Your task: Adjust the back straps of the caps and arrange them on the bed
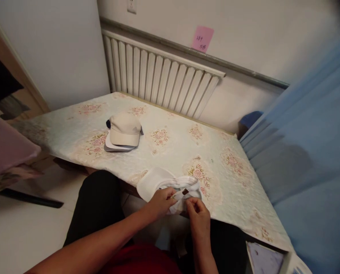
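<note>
My left hand (162,201) pinches the near rim of an upturned white baseball cap (168,182); my right hand (198,212) is drawn in narrowly, fingertips on the cap near its brown tag (185,191). Since the cap overhangs the counter's (175,148) near edge, a loosened pinch could drop it; uneven tugging might twist the rim.

White cap (153,182), one: curved brim, pale inner band, small dark brown patch (185,191) at the band; hollow side showing, brim to the left; pinched between left hand (162,201) and right hand (198,213), at near edge of floral cloth (175,154)
</note>
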A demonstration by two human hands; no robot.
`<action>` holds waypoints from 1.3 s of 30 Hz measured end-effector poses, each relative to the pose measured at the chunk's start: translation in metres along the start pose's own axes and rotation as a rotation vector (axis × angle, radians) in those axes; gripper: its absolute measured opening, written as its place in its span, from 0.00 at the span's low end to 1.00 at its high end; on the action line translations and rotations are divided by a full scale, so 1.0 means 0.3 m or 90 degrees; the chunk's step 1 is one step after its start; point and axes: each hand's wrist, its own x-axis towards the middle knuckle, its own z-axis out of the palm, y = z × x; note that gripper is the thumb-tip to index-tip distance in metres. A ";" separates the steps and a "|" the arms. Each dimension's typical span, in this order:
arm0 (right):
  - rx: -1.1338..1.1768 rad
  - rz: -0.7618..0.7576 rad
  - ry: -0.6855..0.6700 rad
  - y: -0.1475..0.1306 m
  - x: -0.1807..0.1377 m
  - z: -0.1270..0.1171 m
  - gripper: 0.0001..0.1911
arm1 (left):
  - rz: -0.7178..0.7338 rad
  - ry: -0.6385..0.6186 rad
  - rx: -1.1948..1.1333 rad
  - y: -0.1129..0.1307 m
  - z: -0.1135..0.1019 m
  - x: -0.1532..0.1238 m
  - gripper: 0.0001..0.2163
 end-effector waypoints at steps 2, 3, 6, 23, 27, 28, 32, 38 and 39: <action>-0.007 -0.011 0.057 0.008 0.002 -0.023 0.11 | 0.013 -0.011 0.022 0.007 -0.003 -0.002 0.04; -0.018 -0.019 0.096 0.013 0.006 -0.035 0.11 | 0.018 -0.015 0.039 0.013 -0.004 -0.004 0.04; -0.075 -0.043 0.225 0.024 0.026 -0.073 0.12 | 0.024 -0.028 0.087 0.033 -0.003 -0.012 0.04; -0.226 -0.155 0.061 0.024 0.175 -0.059 0.19 | 0.111 -0.126 0.175 0.029 0.020 -0.055 0.04; -0.201 -0.176 0.104 -0.014 0.181 -0.032 0.20 | 0.112 -0.145 0.167 0.071 -0.013 -0.032 0.06; -0.189 -0.185 0.118 -0.036 0.187 -0.023 0.20 | 0.120 -0.144 0.170 0.094 -0.030 -0.015 0.07; -0.141 -0.212 0.205 -0.182 0.240 0.015 0.19 | 0.177 -0.128 0.199 0.240 -0.132 0.091 0.08; -0.108 -0.270 0.368 -0.336 0.304 0.062 0.22 | 0.313 -0.078 0.354 0.392 -0.260 0.206 0.06; -0.116 -0.272 0.362 -0.322 0.303 0.070 0.23 | 0.321 -0.073 0.366 0.373 -0.268 0.213 0.06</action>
